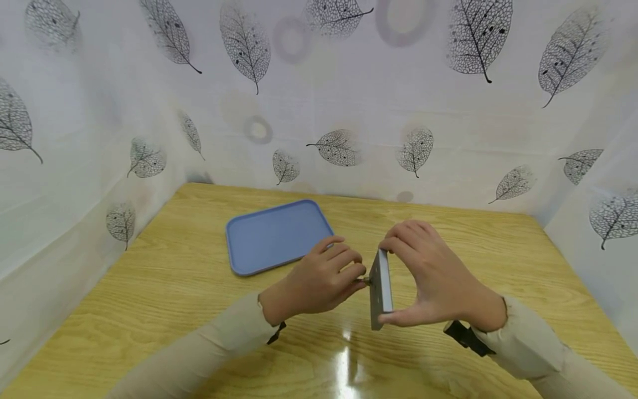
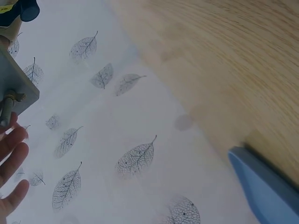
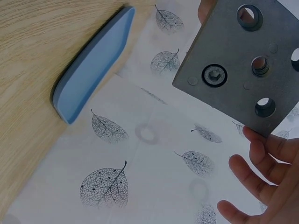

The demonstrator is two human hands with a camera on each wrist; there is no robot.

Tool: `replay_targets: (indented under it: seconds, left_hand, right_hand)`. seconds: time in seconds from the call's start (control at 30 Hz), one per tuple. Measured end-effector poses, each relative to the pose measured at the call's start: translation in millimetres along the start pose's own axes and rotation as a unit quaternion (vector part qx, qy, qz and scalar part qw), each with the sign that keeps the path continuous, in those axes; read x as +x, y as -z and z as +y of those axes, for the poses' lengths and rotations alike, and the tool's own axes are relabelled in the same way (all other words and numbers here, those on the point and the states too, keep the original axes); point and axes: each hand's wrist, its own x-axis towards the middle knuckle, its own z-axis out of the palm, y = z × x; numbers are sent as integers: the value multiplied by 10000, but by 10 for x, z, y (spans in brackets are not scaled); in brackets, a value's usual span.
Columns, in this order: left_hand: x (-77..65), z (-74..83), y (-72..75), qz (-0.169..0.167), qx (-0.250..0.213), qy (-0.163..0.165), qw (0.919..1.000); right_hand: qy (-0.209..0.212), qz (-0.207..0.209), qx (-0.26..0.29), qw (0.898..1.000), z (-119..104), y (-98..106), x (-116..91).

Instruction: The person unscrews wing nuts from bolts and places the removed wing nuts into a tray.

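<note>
A square grey metal plate [image 1: 381,291] with several round holes stands on edge above the table. My right hand [image 1: 433,277] grips it by opposite edges, fingertips on top and thumb below. In the right wrist view, a socket-head bolt [image 3: 214,75] sits in one hole of the plate. From the plate's other face, the bolt's threaded shank [image 2: 6,112] sticks out with a brass-coloured nut [image 2: 14,96] close to the plate. My left hand [image 1: 326,277] pinches the end of the shank, its other fingers loosely bent.
Behind my left hand, a blue tray [image 1: 274,235] lies on the wood-grain table [image 1: 164,277]. A white curtain [image 1: 319,100] printed with leaves hangs around the back and sides. Dark straps [image 1: 468,338] circle the wrists.
</note>
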Motion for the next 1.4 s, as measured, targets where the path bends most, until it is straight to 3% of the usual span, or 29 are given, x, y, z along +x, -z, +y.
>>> replay_targets:
  seconds: [0.27, 0.43, 0.53, 0.87, 1.4]
  left_hand:
    - [20, -2, 10, 334, -22, 17, 9994]
    - [15, -2, 19, 950, -107, -494, 9942]
    - [9, 5, 26, 1100, -66, -804, 9907]
    - [-18, -10, -14, 839, 301, -806, 9927]
    - [-31, -9, -28, 412, 281, -309, 9983]
  right_hand:
    - [32, 18, -11, 10000, 2, -6, 4]
    - [28, 9, -1, 10000, 9, -7, 2]
    - [26, 3, 10, 10000, 10, -5, 4]
    - [20, -8, 14, 10000, -9, 4, 15]
    - [99, 43, 17, 9999, 14, -14, 17]
